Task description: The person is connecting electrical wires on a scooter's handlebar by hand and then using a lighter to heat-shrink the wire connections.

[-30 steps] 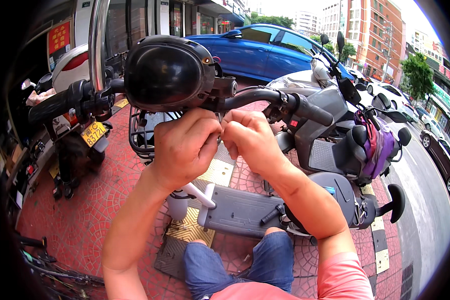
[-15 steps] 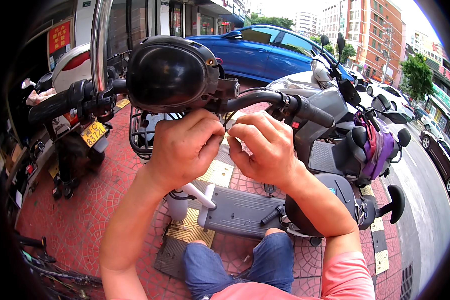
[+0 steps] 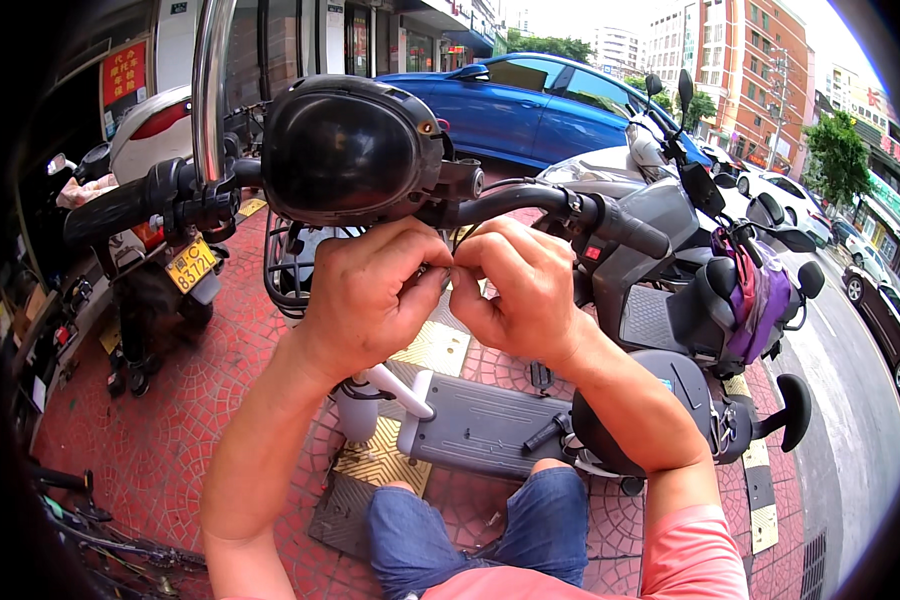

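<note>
Fingers [image 3: 417,243] pressed together, anything pinched hidden, left hand [image 3: 375,295] and right hand [image 3: 518,290] converge at a black handlebar housing's [image 3: 345,150] five o'clock.

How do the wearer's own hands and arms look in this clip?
The left hand and right hand are ungloved, with no ring or watch visible. Both forearms are bare. A short, salmon-pink fabric sleeve covers the right upper arm.

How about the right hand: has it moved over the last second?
Yes: the right hand has shifted slightly to the right, judged against the grey footboard below it.
</note>
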